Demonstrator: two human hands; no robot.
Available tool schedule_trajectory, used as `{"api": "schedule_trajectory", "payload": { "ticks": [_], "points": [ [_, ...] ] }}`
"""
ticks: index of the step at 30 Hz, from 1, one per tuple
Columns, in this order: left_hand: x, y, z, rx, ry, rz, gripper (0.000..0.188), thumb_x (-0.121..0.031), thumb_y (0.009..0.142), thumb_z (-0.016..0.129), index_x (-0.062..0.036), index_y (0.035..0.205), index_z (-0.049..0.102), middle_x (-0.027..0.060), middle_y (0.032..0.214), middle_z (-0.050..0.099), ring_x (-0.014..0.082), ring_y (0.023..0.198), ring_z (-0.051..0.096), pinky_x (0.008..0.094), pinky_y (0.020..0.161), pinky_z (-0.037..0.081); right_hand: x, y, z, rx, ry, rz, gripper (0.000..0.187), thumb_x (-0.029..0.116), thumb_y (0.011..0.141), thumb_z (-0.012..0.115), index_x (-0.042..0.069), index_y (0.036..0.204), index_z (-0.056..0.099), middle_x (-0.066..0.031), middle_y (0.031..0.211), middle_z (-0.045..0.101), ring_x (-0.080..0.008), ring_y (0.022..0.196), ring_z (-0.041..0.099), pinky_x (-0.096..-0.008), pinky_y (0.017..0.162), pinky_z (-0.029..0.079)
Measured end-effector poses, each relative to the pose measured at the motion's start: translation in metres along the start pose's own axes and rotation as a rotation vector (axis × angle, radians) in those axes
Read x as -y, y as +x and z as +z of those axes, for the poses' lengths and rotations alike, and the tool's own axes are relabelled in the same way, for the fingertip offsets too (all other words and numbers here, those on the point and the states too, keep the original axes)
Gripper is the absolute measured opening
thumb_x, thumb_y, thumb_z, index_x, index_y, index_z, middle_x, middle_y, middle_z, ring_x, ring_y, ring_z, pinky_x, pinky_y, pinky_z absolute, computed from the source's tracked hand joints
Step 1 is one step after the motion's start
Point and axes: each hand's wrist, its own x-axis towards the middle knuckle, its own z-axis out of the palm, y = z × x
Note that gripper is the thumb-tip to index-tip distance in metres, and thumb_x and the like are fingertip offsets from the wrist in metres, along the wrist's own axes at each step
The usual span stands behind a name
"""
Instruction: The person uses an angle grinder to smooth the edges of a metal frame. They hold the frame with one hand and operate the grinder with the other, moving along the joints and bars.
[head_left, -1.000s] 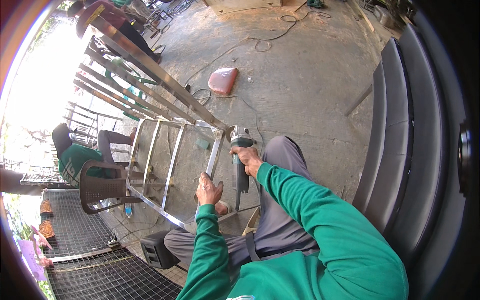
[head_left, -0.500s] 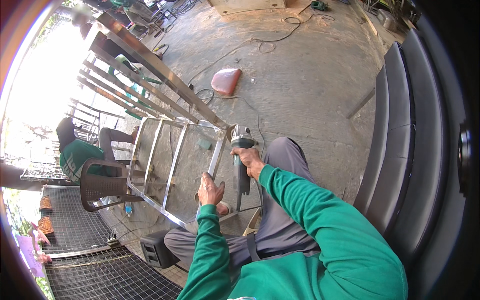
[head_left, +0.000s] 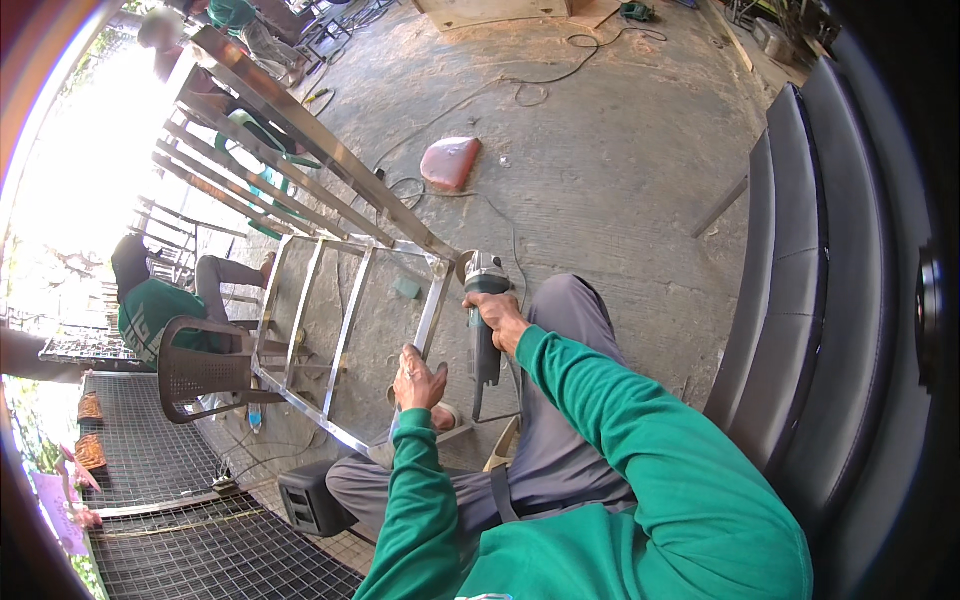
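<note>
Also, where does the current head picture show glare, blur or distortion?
Head view: glare whitens the left background; black padded panels at right look bowed, probably by the fisheye; a person's head, upper left, is blurred; angle grinder and metal frame are fairly clear.

The grey concrete floor (head_left: 610, 180) spreads ahead of the right hand's (head_left: 495, 312) grip — on it, beyond the grip, lie a reddish block (head_left: 450, 163) and a looped dark cord (head_left: 555, 77) — while left of the grip lies a small greenish piece (head_left: 406, 288), and farther left stands a brown chair (head_left: 205, 373).
</note>
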Motion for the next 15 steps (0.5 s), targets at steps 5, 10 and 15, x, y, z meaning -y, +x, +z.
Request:
{"api": "schedule_trajectory", "payload": {
  "ticks": [5, 10, 15],
  "points": [
    [0.002, 0.0, 0.001, -0.024, -0.024, 0.022, 0.067, -0.037, 0.08, 0.078, 0.0001, 0.126, 0.047, 0.024, 0.117, 0.065, 0.0441, 0.107, 0.066, 0.0505, 0.09, 0.053, 0.002, -0.004, 0.0, 0.021, -0.008, -0.072, 0.041, 0.019, 0.069, 0.083, -0.006, 0.098, 0.068, -0.0136, 0.091, 0.067, -0.025, 0.072, 0.063, -0.0461, 0.062, 0.05],
    [0.001, -0.001, 0.0, -0.009, -0.029, 0.004, 0.065, -0.037, 0.08, 0.079, -0.0001, 0.123, 0.048, 0.0239, 0.116, 0.065, 0.0439, 0.107, 0.066, 0.0504, 0.089, 0.053, 0.0, 0.007, 0.0, 0.011, -0.013, -0.049, 0.041, 0.019, 0.069, 0.083, -0.005, 0.098, 0.068, -0.0135, 0.091, 0.066, -0.0257, 0.072, 0.063, -0.047, 0.061, 0.05],
    [0.0, -0.003, -0.001, -0.03, -0.02, 0.009, 0.064, -0.037, 0.08, 0.079, -0.0005, 0.122, 0.048, 0.0239, 0.116, 0.065, 0.0441, 0.107, 0.066, 0.0507, 0.09, 0.053, 0.002, 0.021, 0.0, 0.143, 0.065, -0.047, 0.043, 0.019, 0.068, 0.083, -0.004, 0.101, 0.067, -0.0121, 0.09, 0.066, -0.0256, 0.071, 0.062, -0.0474, 0.062, 0.051]
  ]
}}
